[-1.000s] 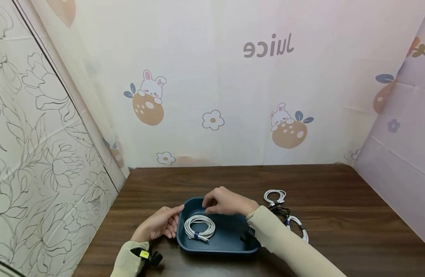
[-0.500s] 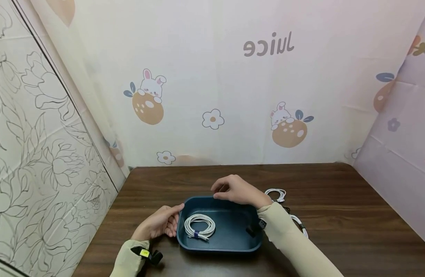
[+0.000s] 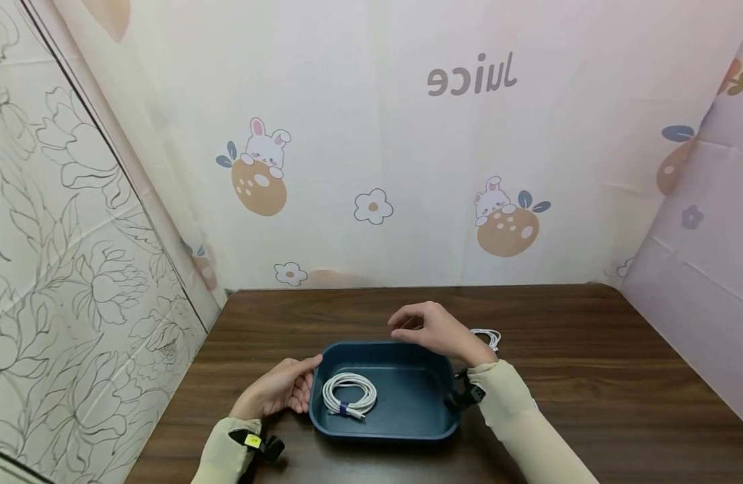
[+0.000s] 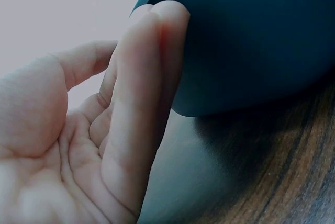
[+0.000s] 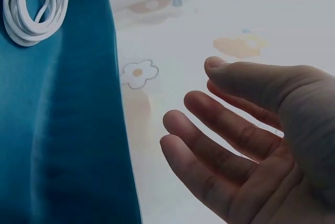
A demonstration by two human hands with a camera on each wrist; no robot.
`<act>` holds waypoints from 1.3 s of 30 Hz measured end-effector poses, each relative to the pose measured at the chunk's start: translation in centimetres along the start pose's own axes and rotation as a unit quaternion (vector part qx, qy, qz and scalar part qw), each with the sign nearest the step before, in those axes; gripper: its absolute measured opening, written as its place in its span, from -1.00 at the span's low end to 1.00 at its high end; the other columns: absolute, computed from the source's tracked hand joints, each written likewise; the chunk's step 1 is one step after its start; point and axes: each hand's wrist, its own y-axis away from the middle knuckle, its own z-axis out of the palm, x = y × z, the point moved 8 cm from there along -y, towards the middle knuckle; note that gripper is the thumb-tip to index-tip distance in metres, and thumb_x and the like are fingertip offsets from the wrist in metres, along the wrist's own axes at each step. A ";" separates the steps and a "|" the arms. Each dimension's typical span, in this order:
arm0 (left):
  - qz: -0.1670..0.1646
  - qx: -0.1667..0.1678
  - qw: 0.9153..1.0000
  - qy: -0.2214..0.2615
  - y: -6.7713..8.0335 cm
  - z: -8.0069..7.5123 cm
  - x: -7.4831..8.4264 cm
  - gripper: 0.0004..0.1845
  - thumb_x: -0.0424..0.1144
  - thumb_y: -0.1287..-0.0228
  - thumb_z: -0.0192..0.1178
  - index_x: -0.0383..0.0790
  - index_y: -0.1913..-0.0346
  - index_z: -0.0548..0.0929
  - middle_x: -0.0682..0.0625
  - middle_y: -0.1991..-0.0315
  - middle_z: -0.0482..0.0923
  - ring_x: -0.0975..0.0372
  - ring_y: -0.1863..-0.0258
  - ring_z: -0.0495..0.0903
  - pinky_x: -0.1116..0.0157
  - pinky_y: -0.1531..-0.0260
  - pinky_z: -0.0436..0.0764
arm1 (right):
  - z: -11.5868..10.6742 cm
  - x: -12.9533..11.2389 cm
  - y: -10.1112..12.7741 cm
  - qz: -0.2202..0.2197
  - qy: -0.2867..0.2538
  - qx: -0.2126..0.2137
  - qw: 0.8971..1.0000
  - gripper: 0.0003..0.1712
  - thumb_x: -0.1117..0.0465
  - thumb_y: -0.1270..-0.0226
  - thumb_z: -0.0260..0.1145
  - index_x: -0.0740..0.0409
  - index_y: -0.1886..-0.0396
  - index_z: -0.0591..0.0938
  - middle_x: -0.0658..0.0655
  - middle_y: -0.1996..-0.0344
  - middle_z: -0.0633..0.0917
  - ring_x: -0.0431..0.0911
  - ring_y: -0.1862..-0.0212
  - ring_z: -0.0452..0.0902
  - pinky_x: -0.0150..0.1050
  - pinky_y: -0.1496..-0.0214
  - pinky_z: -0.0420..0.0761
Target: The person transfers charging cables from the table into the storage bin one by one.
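Note:
A dark blue rectangular tray [image 3: 407, 396] rests on the table. Inside it, toward the left, lies a coiled white cable [image 3: 370, 398] bound with a purple-blue tie; the coil [image 5: 60, 4] also shows in the right wrist view. My left hand [image 3: 280, 390] holds the tray's left side, thumb at the rim and fingers bent against the outer wall. Over the tray's back right rim hovers my right hand [image 3: 439, 331], its fingers relaxed and slightly bent. Nothing is between thumb and fingers of this hand [image 5: 235, 135] in the right wrist view.
Behind my right wrist, a coiled white cable [image 3: 493, 336] on the wooden table [image 3: 589, 376] is partly hidden. My right forearm covers most of the table just right of the tray. A printed curtain [image 3: 371, 134] hangs at the table's back edge.
My right hand has moved from over the tray's middle back and to the right, its arm now covering more of the cables there. The left hand, tray and cable inside stay in place.

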 end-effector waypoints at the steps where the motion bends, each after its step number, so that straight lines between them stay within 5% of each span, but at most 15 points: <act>1: 0.000 0.000 1.000 0.001 0.0 0.0 0.0 -0.39 0.19 -0.58 -0.01 -0.16 0.56 0.63 0.06 0.69 0.64 0.33 0.72 0.65 0.43 0.67 0.67 | -0.1 0.1 0.1 0.000 -0.001 0.003 1.000 -0.78 0.08 -0.42 0.42 -0.07 -0.01 0.76 -0.07 0.13 0.78 -0.18 0.11 0.69 -0.31 0.06 0.71; 21: -0.001 -0.008 1.000 0.011 -0.1 0.1 -0.1 -0.36 0.20 -0.58 -0.01 -0.15 0.59 0.64 0.06 0.70 0.63 0.32 0.72 0.66 0.43 0.66 0.67 | -1.5 2.4 3.0 0.012 0.006 0.036 0.999 -0.79 0.08 -0.44 0.41 -0.03 0.01 0.76 -0.04 0.14 0.78 -0.18 0.10 0.69 -0.29 0.04 0.73; 39: -0.002 -0.008 1.000 0.008 -0.1 0.0 -0.2 -0.37 0.22 -0.56 0.00 -0.15 0.58 0.63 0.07 0.70 0.62 0.33 0.72 0.66 0.43 0.66 0.67 | -4.6 7.3 6.9 0.063 0.022 0.057 0.996 -0.75 0.03 -0.46 0.39 -0.03 -0.04 0.74 -0.01 0.09 0.77 -0.10 0.09 0.68 -0.30 0.13 0.70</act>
